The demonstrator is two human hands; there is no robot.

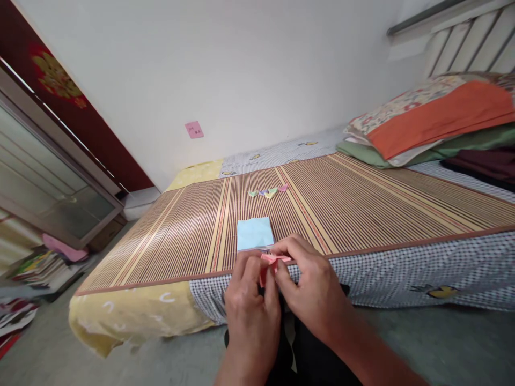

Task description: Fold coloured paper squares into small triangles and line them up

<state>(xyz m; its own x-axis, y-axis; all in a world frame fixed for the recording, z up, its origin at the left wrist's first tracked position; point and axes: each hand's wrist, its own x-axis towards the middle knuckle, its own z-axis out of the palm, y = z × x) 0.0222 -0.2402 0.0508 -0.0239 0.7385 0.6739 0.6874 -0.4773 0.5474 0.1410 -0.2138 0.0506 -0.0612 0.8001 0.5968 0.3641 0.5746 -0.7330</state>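
Observation:
Between my two hands is a small piece of folded pink paper, partly hidden by the fingers. My left hand pinches its left side, thumb and fingers closed together. On its right side my right hand grips it between thumb and index finger. Just beyond my hands a stack of light blue square paper lies on the bamboo mat. Farther back on the mat sit several small folded paper pieces in green, purple, yellow and pink, close together in a row.
At the back right, pillows and folded dark cloth lie on the bed. A pink note is stuck to the white wall. On the left stand a glass-fronted cabinet and a pile of magazines.

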